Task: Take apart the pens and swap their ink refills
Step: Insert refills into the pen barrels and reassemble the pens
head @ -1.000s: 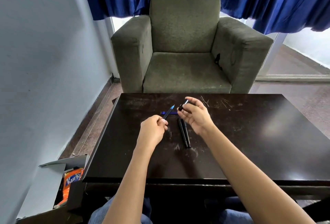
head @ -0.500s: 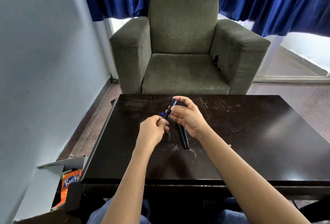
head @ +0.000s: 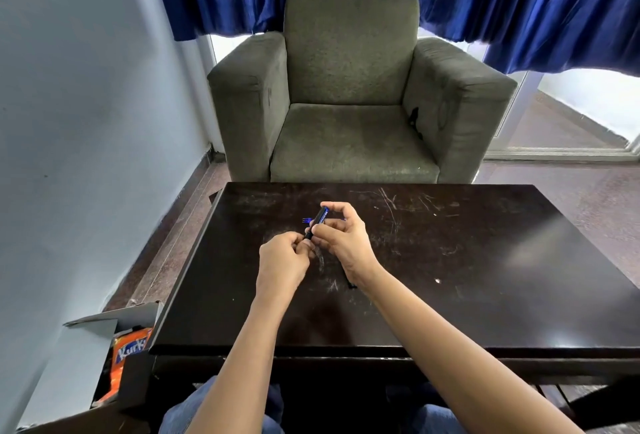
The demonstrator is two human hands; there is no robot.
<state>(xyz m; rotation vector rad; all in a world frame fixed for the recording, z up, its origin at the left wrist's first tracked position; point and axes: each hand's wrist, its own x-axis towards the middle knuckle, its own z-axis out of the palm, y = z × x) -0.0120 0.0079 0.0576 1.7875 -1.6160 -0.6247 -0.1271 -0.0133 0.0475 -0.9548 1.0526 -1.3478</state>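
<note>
The hands have come together since a second ago: the right hand [head: 343, 239] now clamps thumb and fingers on the upper end of the pen [head: 319, 218]. The left hand [head: 282, 260] pinches its lower end above the table [head: 485, 278]. A blue refill [head: 304, 220] lies just behind, and a black piece [head: 350, 284] shows under the right wrist.

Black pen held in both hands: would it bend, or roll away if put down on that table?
Probably stiff: the slim black pen looks straight between left hand and right hand. Round and thin, it may roll on the glossy dark table.
</note>
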